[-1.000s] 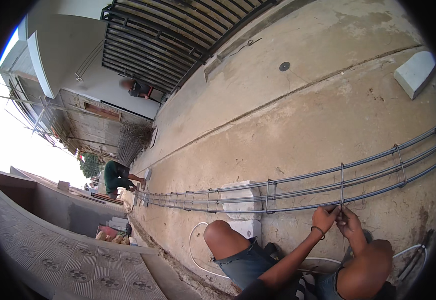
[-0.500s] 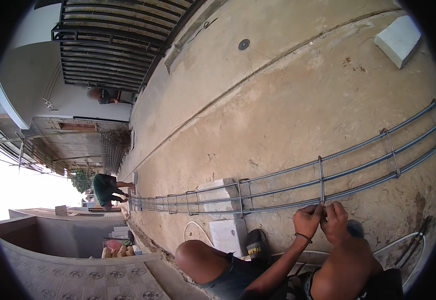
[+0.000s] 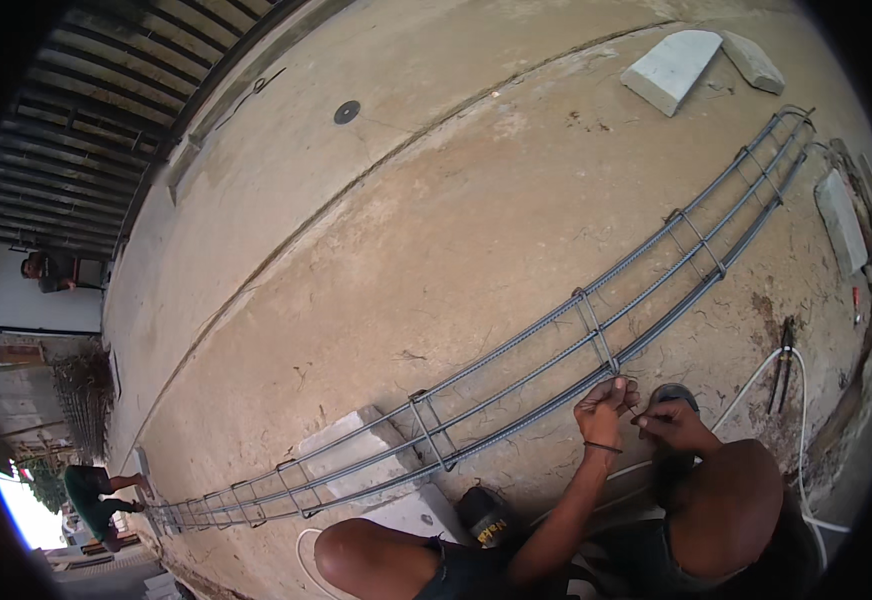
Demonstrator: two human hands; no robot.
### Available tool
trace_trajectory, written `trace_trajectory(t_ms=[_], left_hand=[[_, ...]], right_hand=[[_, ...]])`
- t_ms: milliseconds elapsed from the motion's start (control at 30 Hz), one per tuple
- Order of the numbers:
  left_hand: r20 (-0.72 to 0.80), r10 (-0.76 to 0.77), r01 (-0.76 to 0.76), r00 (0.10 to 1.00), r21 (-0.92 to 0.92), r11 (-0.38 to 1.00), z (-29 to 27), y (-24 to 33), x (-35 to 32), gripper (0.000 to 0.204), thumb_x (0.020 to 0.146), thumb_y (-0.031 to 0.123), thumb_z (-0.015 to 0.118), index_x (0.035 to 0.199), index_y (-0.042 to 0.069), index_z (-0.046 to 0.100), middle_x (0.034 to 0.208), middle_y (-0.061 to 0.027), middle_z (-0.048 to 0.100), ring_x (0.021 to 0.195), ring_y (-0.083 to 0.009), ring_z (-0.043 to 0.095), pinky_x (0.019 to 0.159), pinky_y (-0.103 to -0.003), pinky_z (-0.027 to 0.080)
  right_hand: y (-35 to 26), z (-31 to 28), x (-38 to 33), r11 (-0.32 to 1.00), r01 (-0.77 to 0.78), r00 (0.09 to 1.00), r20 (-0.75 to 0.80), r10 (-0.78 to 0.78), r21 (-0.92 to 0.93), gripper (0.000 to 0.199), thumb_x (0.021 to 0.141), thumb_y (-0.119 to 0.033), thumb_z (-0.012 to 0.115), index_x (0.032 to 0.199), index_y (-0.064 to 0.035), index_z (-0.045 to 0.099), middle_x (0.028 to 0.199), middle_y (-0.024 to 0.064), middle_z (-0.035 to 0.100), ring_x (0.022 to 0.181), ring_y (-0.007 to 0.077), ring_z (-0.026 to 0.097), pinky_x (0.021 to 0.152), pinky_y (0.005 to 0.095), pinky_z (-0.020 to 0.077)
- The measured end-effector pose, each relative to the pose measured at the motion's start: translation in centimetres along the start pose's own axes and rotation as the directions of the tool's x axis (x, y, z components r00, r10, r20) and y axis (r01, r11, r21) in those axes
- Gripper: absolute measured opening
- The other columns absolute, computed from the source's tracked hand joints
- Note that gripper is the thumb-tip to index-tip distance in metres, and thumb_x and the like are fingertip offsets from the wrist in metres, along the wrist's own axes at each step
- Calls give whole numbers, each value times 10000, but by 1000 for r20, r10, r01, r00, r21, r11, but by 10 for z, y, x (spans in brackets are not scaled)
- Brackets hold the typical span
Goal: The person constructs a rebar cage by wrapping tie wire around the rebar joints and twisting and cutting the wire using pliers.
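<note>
A long rebar cage (image 3: 546, 375) of ribbed bars and square stirrups runs across the ground in front of me. My left hand (image 3: 602, 408), with a dark band at its wrist, is closed at the near bar, beside a stirrup (image 3: 593, 325). Just to its right and a little lower, my right hand (image 3: 672, 424) is pinched, apart from the cage. Between the fingers of both hands runs a thin piece of tie wire (image 3: 636, 405); its ends are hidden.
White blocks (image 3: 356, 450) lie under and beside the cage. Long-handled pincers (image 3: 782, 365) and a pale hose (image 3: 802, 440) lie to my right. More blocks (image 3: 671, 70) are at the far right. A person (image 3: 96, 500) bends at the cage's far-left end; another (image 3: 51, 270) is by the dark gate (image 3: 76, 130).
My view has turned rightward, showing the cage's right end and the pincers. My hands, together at the stirrup before, have separated, the right one drawing away to the right.
</note>
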State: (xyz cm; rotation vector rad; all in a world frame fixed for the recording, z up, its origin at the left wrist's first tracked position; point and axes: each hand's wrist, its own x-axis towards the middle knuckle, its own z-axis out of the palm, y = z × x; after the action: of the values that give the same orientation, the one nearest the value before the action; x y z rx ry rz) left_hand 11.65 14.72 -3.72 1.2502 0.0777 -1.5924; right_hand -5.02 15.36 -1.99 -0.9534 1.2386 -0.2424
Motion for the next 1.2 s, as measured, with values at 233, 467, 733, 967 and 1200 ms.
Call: trace_trajectory(t_ms=[233,467,733,967,1200], left_hand=[[610,-103,440,786,-434,786,-38,-6,43,132,923,176,608,972,56,587,875,-53,598,643,-100,506,541,-235,403],[151,-215,246,965,-240,939,3,17,-14,231,922,18,542,1143,-31,588,993,-145,664,762,-161,640,684,-272,560],[123,-68,76,990,-61,995,7,28,-23,285,917,36,527,1194,-13,573,982,-114,656,710,-163,619,645,-310,525],[261,-216,285,941,-265,921,-14,20,-11,233,927,135,550,1154,100,588,1029,-24,647,815,-133,586,603,-248,471],[481,-155,347,863,-340,874,-31,5,15,114,963,182,520,1010,137,614,934,15,597,819,-126,580,563,-213,429]], right_hand=[[46,9,-57,903,-230,968,-179,175,-362,278,864,-269,684,881,9,685,729,50,642,671,154,593,623,318,467],[68,40,-100,791,-357,899,-413,146,-497,284,843,-265,696,905,11,675,769,80,644,709,196,607,649,345,478],[55,-25,-91,715,-178,706,-594,-386,-676,301,820,-261,710,933,14,664,814,114,645,752,243,622,679,377,490],[120,-209,-96,634,-681,348,-924,-160,-366,613,700,-357,781,1154,-16,550,1180,278,507,1050,434,530,874,488,493],[176,-239,-77,699,-591,574,-819,15,-402,621,626,-329,824,1104,-22,572,1090,283,557,1042,432,552,914,443,479]])
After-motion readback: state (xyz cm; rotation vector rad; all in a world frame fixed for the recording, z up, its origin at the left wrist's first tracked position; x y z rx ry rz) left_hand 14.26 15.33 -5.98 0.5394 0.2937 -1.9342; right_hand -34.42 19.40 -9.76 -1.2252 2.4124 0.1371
